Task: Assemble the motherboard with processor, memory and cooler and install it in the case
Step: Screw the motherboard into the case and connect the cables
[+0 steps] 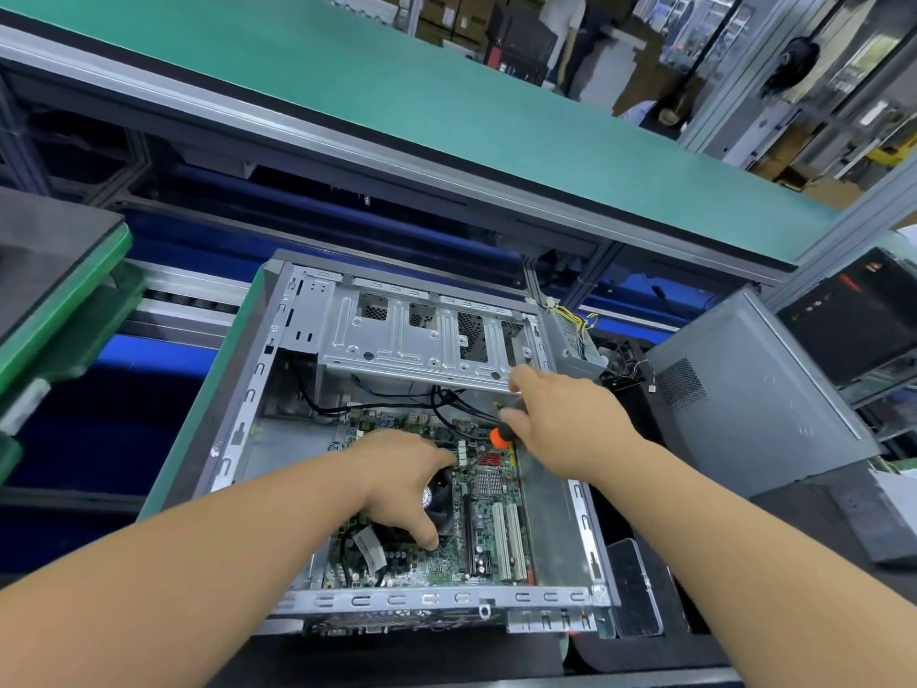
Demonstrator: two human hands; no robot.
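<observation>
Motherboard (pixel 476 533) seated inside the open case (pixel 238 409), nearest me. My left hand (pixel 402 481) rests over the cooler (pixel 443 504), fingers spread and loosely curved on it. Farther in, my right hand (pixel 560 424) grips an orange-collared screwdriver (pixel 497 436), tip angled down toward the board.

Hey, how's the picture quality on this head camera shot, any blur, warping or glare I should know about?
Head view: wide-angle warping bows the green conveyor belt and the frame rails; the background shelves are soft; the motherboard and case are fairly sharp under even overhead light; the left hand on the cooler and the right hand gripping the screwdriver show only slight blur; no strong glare.
</observation>
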